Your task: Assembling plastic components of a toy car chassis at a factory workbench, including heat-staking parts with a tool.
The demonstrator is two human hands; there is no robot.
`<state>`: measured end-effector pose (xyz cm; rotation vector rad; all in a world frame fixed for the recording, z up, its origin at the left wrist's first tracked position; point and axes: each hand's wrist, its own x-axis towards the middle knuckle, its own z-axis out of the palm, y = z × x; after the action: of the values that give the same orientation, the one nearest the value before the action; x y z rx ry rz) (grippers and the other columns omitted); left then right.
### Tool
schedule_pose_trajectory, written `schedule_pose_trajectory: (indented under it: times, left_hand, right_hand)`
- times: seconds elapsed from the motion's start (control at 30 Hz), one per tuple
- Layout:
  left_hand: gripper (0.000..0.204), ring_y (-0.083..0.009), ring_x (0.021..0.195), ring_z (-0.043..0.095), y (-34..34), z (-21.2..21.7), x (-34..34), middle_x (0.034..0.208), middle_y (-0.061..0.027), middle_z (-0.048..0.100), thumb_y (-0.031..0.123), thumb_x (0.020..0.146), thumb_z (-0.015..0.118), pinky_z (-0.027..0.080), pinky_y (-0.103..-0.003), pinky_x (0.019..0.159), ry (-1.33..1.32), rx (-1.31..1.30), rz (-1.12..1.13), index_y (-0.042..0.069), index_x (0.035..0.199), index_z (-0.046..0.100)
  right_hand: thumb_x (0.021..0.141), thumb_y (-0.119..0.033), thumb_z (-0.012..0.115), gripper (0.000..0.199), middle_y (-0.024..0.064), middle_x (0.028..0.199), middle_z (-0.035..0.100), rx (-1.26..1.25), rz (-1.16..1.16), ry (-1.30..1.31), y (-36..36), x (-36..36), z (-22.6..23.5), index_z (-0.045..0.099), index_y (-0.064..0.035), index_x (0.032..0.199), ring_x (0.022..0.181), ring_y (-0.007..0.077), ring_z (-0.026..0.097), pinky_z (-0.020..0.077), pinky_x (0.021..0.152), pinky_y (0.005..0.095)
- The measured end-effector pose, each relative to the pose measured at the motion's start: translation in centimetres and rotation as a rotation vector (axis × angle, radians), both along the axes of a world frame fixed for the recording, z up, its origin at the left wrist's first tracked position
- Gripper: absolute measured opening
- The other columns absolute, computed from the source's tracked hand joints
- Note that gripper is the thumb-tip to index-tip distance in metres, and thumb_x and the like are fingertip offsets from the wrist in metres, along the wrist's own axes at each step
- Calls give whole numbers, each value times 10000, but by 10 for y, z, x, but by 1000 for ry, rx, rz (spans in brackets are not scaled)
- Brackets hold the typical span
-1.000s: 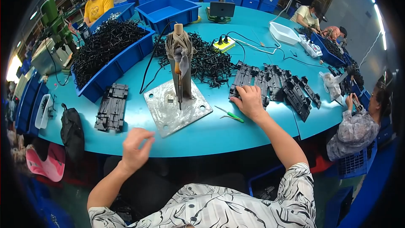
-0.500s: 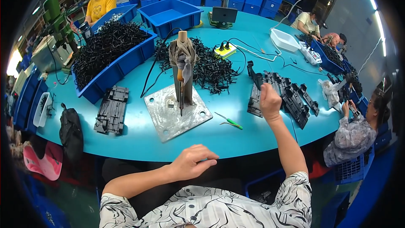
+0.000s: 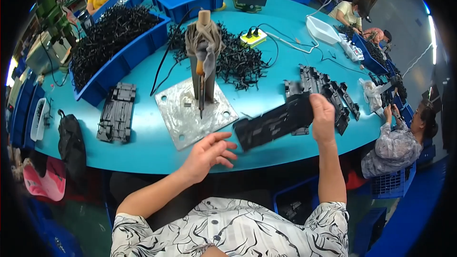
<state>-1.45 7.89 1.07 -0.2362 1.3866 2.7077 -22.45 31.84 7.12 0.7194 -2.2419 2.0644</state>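
The right hand [image 3: 322, 116] is gripping one end of a long black plastic part [image 3: 273, 123], seemingly light and stiff, while the left hand [image 3: 209, 154], fingers spread and empty, is hovering beneath its free end.

The right hand [image 3: 322, 116] gripped one end of a long black plastic part [image 3: 273, 122], held level above the turquoise table [image 3: 143, 154]. The left hand [image 3: 209, 152] hovered open just beside its free end (not touching). Behind stood a metal base plate [image 3: 188, 114] with a cloth-wrapped post [image 3: 203, 47], near a stack of black parts [image 3: 323, 90].
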Motion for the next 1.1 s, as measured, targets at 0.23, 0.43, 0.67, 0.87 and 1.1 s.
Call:
schedule_pose_trajectory:
  times: [0.23, 0.43, 0.67, 0.87, 1.1]
  left_hand:
    - [483, -221, 862, 650, -19, 1, 8, 1074, -144, 619, 296, 923, 540, 555, -339, 638, -63, 179, -189, -27, 1273, 458]
    - [481, -228, 901, 645, -19, -4, 14, 1078, -159, 613, 228, 903, 565, 548, -341, 656, -15, 316, -239, -39, 1284, 444]
    - [490, -258, 992, 626, -10, -2, 18, 1166, -191, 579, 145, 903, 566, 534, -351, 773, -38, 144, -337, -31, 1332, 411]
    - [529, -225, 1131, 548, 17, 6, 4, 1292, -175, 496, 149, 936, 556, 472, -333, 925, -60, -22, -252, -16, 1390, 340]
    - [498, -143, 1009, 572, 27, 7, -4, 1114, -91, 582, 91, 915, 574, 474, -290, 878, -84, -69, -184, -15, 1362, 380]
  right_hand:
    - [974, -195, 508, 249, -37, 772, 585, 89, 230, -259, -32, 24, -25, 629, 4, 886, 686, 34, 488, 396, 618, 193]
    - [968, -224, 515, 268, -14, 769, 595, 118, 187, -343, -31, 29, -30, 631, 10, 908, 687, 52, 508, 407, 620, 202]
    - [971, -176, 448, 240, 105, 913, 655, -158, -45, -577, 35, 56, -28, 559, 12, 1072, 793, 182, 658, 556, 579, 327]
    - [827, -35, 614, 431, 175, 1145, 590, -430, 252, -919, 8, 140, -65, 445, 14, 1221, 957, 290, 650, 589, 775, 402]
    - [828, -25, 603, 418, 206, 1069, 623, -294, 445, -1046, -14, 159, -65, 452, -3, 1218, 900, 302, 670, 590, 756, 386]
